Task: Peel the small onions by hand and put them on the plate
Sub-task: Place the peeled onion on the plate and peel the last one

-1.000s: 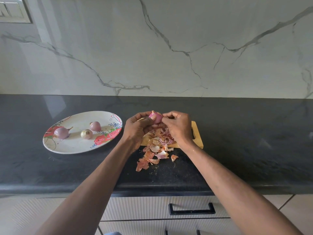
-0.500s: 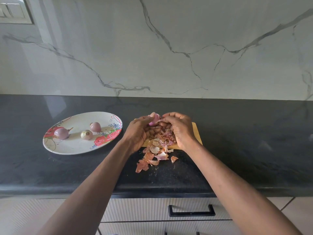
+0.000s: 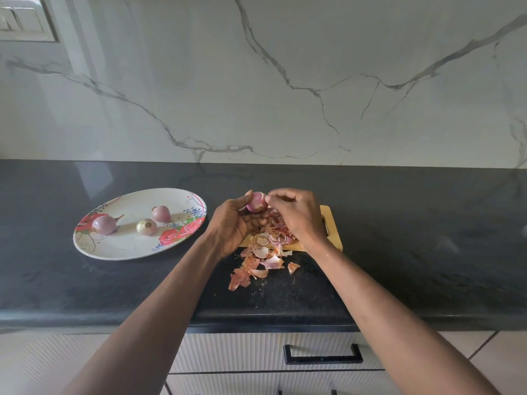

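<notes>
My left hand [image 3: 232, 223] holds a small pink onion [image 3: 255, 202] between thumb and fingers, just above the far end of a wooden board [image 3: 333, 238]. My right hand [image 3: 296, 215] pinches a bit of skin at the onion's right side. A floral white plate [image 3: 119, 246] lies to the left on the black counter. Three peeled onions rest on it: one with a stem [image 3: 104, 224], a pale one [image 3: 146, 226] and a pink one [image 3: 161, 213].
A heap of onion peels [image 3: 262, 258] covers the board and spills onto the dark counter [image 3: 427, 238] toward its front edge. A marble wall rises behind. Drawers with a black handle [image 3: 322, 357] sit below.
The onion has turned in my left hand and shows more of its pink side. My right hand has lifted slightly, its fingers now pinching at the onion's right side.
</notes>
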